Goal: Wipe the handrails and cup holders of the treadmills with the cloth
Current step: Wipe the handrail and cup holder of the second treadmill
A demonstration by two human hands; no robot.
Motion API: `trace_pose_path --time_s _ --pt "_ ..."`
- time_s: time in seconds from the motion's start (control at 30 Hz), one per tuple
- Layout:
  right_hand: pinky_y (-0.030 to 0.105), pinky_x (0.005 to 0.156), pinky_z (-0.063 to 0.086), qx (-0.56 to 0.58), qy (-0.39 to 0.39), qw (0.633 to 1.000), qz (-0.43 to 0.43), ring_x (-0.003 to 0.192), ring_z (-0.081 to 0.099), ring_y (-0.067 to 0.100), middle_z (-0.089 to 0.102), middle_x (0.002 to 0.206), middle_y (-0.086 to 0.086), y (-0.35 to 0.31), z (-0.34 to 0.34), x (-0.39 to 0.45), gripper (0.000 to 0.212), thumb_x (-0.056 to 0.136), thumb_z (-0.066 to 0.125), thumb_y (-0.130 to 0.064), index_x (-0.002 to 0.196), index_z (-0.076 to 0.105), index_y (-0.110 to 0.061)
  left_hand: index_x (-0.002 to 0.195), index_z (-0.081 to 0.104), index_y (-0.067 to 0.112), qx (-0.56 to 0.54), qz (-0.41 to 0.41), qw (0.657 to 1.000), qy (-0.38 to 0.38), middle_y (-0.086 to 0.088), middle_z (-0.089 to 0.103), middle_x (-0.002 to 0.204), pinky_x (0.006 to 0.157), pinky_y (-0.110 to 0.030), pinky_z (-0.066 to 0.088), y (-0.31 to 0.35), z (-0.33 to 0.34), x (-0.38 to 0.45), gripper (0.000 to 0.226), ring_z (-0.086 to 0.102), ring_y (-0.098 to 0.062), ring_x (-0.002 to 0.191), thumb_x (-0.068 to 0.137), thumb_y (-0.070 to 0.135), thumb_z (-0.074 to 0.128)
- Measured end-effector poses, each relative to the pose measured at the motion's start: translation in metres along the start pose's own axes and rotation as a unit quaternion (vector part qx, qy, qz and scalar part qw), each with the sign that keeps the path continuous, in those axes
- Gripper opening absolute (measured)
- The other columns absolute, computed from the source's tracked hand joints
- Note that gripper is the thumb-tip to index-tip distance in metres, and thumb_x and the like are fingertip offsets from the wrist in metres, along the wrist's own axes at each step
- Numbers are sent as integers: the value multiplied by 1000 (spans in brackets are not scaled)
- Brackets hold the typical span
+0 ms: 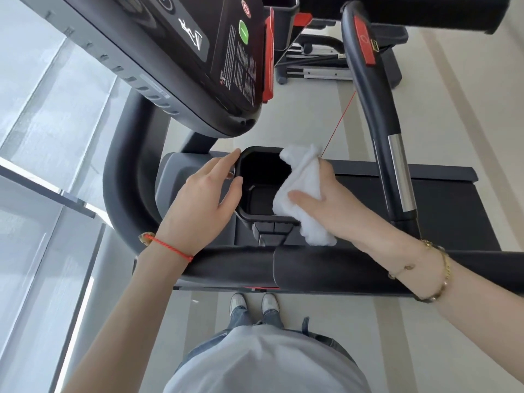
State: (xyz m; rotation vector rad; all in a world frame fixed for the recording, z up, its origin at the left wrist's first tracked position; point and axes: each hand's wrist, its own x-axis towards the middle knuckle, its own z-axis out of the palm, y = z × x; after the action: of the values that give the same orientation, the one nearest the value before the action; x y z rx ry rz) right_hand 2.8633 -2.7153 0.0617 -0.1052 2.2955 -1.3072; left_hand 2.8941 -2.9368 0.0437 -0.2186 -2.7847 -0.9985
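From the head camera, a person is standing at the side of a treadmill, looking straight down over a black cup holder [256,177] set just below the console [198,66]. The right hand [326,199] is gripping a crumpled white cloth [302,191], the thumb lying across its front and the fingers wrapped behind it. The cloth is hanging over the right rim of the cup holder, its upper end standing above the rim and its lower end drooping just past the near edge. The left hand [201,194] is lying released, fingers straight and slightly spread, with the fingertips touching the left rim of the cup holder and holding nothing. A red string bracelet [170,246] is sitting on the left wrist, and gold bracelets [431,268] are circling the right wrist. A thick black handrail [312,268] is running across beneath both forearms, just nearer than the cup holder. A second handrail [377,109], dark with a shiny metal section, is rising at the right, carrying a red tab [365,42] near its top. A thin red cord [340,120] is stretching down from there toward the cloth. Below, two light shoes [252,303] are resting on the pale floor [442,131].
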Motion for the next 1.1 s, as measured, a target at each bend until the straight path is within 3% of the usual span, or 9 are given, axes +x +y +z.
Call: trace_pose_path --time_s 0.1,0.23,0.33,0.43,0.57,0.67,0.77,0.97,1.1 --pt "25 66 49 -113 22 993 -13 86 62 10 57 101 0 -10 -9 25 47 96 51 -25 134 29 -11 146 44 14 -3 -3 1000 -5 -2 62 117 94 -33 50 1 0 0 47 60 -18 104 100 23 48" --pt "23 70 44 -160 -18 986 -39 96 55 7 53 108 -6 -20 -22 35 45 97 52 -30 136 32 -19 147 43 14 -2 -5 1000 -8 -2 62 118 93 -34 51 2 0 -1 47 60 -18 104 101 24 47" --pt "26 83 45 -159 -25 985 -67 105 52 8 40 135 1 -8 -17 23 59 98 49 -26 146 16 -18 147 43 15 -3 -7 1000 -11 0 62 118 93 -31 51 2 -1 -1 49 60 -15 103 100 27 45" --pt "29 80 49 -151 -32 986 -60 101 53 13 21 149 -2 1 -11 13 67 98 49 -30 148 4 -27 147 43 17 -6 -11 1000 -15 2 61 118 93 -29 50 3 -2 -1 50 59 -12 104 99 30 44" --pt "32 91 37 -208 0 970 -123 118 46 19 31 146 -2 -15 -16 36 59 100 48 -28 151 18 -31 146 44 17 -11 -15 1000 -10 3 61 116 92 -29 50 2 -2 -1 49 58 -11 103 98 29 45" --pt "34 92 37 -271 -25 949 -158 119 47 18 44 136 -6 -27 -20 54 51 100 48 -29 148 32 -37 146 45 17 -9 -17 1000 -8 2 61 117 91 -31 50 3 -2 -1 48 59 -12 103 99 26 48" --pt "30 92 37 -266 -12 949 -170 112 48 13 46 126 -12 -21 -19 52 52 100 46 -33 147 28 -46 146 44 18 -4 -15 1000 -6 3 61 119 91 -26 48 2 -1 -1 48 58 -8 104 99 27 48" --pt "26 112 27 -230 -8 938 -260 136 33 7 37 146 -12 -8 -19 36 50 103 43 -19 147 34 -41 144 47 17 1 -16 1000 0 3 62 117 87 -9 37 2 0 -2 46 53 -2 103 98 25 50" --pt "32 106 37 -280 -36 918 -277 133 38 6 41 146 -18 -27 -18 52 51 102 44 -15 146 37 -41 143 47 20 3 -27 1000 4 5 62 118 88 -13 41 2 0 -2 46 56 -3 103 98 29 51"
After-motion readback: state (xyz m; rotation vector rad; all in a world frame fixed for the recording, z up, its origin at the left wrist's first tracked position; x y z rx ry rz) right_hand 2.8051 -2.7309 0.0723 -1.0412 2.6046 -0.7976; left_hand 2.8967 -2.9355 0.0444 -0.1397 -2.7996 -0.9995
